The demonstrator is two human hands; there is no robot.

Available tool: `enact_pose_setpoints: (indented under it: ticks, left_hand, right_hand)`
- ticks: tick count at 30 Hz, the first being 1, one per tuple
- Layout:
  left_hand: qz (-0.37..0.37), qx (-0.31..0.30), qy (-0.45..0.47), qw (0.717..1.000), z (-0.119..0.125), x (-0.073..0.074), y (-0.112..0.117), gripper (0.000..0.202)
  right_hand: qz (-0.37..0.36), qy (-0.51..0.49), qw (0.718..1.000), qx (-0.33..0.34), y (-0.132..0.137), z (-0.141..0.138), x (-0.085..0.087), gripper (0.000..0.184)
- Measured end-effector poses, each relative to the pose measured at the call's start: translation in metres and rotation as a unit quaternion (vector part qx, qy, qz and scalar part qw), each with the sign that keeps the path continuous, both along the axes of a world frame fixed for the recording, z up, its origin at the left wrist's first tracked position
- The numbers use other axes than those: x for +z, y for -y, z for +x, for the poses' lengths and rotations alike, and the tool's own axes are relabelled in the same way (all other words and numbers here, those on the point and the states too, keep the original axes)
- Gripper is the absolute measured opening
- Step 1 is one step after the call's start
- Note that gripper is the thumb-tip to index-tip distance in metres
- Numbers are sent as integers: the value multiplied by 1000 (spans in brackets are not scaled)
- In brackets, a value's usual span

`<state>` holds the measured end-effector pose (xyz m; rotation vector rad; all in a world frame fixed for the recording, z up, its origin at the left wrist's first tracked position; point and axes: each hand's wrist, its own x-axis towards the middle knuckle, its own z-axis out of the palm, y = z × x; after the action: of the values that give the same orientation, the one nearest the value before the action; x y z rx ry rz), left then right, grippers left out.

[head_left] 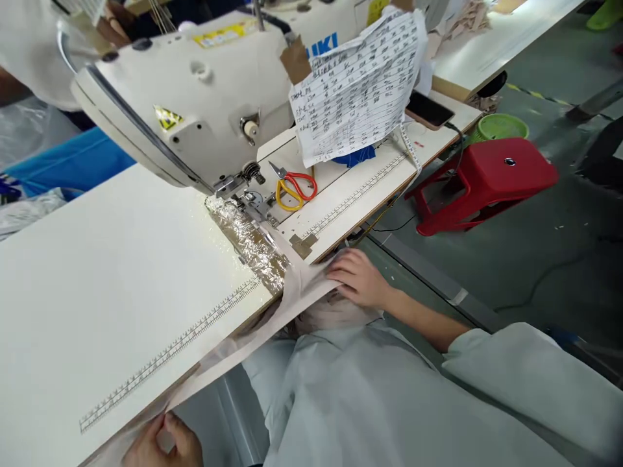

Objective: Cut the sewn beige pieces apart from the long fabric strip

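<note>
From here I have the left hand [165,442] pinching pale fabric [257,338], the right hand [361,279] with fingers grasping it nearer the sewing machine [195,117]; sewing looks unfinished, the remainder unclear.

The white surface [121,246] carries an industrial sewing machine [214,84], a smartphone [429,110], brown tape [304,245], two ruler strips [170,352] and, over its front edge, pale fabric [287,306].

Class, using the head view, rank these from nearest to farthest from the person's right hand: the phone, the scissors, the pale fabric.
1. Pale fabric: touching the right hand, along the table's front edge.
2. Scissors: up and left of the hand, beside the sewing machine.
3. Phone: up and right, near the table's far end.
</note>
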<state>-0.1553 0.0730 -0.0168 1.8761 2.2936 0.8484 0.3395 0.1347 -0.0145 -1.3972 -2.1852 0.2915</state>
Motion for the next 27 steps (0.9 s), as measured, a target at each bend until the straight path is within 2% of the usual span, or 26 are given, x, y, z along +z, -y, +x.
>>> enact_pose_setpoints:
  ticks: [2, 4, 6, 8, 10, 12, 15, 17, 19, 22, 27]
  left_hand:
    - [-33, 27, -51, 998, -3, -15, 14, 18]
    - [-72, 36, -40, 996, 7, -28, 23, 21]
    - [-85, 56, 8, 995, 30, -36, 24, 28]
    - [-84, 34, 71, 993, 66, -39, 16, 33]
    - [-81, -64, 139, 985, 112, -38, 0, 31]
    - [-60, -210, 182, 959, 161, -36, -19, 27]
    - [-95, -449, 186, 869, 224, -35, -44, 29]
    - [-163, -543, 123, 814, 249, -38, -51, 29]
    - [-231, -556, 52, 797, 257, -43, -49, 27]
    - [-281, -507, 1, 815, 248, -52, -38, 30]
    - [-306, -471, -13, 828, 233, -56, -27, 32]
  right_hand:
    - [-84, 25, 996, 20, 7, -12, -13, 36]
    - [-153, 62, 986, 5, 12, -19, -27, 35]
    - [-188, 91, 978, -11, 19, -22, -37, 33]
    - [-196, 102, 975, -9, 27, -25, -42, 32]
    - [-199, 109, 974, 8, 35, -29, -42, 33]
    - [-198, 112, 973, 40, 45, -33, -38, 31]
    - [-202, 108, 969, 90, 60, -36, -29, 29]
    - [-235, 101, 962, 100, 68, -32, -23, 29]
    - [-285, 101, 950, 79, 71, -26, -20, 30]
    - [-329, 118, 937, 7, 64, -18, -21, 26]
    - [-328, 141, 931, -72, 41, -28, -28, 21]
